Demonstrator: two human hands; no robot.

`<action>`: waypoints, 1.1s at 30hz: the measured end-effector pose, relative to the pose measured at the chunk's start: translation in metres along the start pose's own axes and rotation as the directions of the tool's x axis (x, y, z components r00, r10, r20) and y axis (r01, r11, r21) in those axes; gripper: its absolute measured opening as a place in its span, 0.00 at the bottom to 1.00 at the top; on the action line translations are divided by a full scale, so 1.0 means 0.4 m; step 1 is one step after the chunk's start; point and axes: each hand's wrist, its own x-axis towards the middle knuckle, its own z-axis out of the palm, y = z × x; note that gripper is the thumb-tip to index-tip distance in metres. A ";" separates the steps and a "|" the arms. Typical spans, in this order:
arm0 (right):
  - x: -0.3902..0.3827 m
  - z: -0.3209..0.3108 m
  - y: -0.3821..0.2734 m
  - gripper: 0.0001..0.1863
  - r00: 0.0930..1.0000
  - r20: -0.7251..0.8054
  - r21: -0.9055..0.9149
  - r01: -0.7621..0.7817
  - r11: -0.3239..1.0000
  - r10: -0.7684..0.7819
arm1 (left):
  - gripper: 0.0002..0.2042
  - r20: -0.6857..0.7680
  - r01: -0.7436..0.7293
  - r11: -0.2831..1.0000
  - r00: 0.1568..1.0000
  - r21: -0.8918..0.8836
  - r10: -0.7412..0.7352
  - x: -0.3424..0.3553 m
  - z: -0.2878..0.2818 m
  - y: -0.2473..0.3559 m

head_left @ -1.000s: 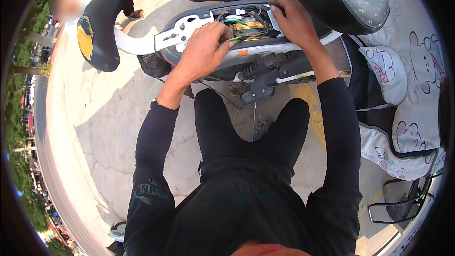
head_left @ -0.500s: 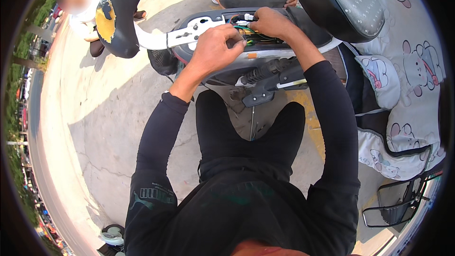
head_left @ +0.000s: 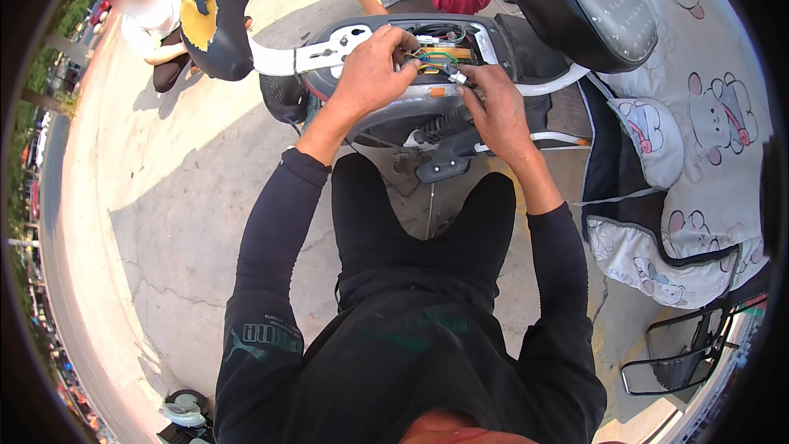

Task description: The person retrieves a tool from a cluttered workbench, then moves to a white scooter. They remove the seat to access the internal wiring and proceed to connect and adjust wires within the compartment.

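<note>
Wht connector [head_left: 458,77] in R hand [head_left: 498,111], L hand [head_left: 374,74] nr wires [head_left: 431,64]

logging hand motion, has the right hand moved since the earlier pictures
Yes, downward in the picture: the right hand was above the orange reflector and is now about level with it.

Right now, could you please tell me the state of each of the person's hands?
Left hand: curled at the thin wires; whether it grips one cannot be told.
Right hand: closed, holding a white connector.
</note>
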 end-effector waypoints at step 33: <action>0.313 0.008 0.129 0.22 0.817 0.576 0.450 -0.327 0.831 0.009 | 0.17 -0.024 0.226 0.955 0.972 -0.192 -0.234 0.077 0.037 -0.071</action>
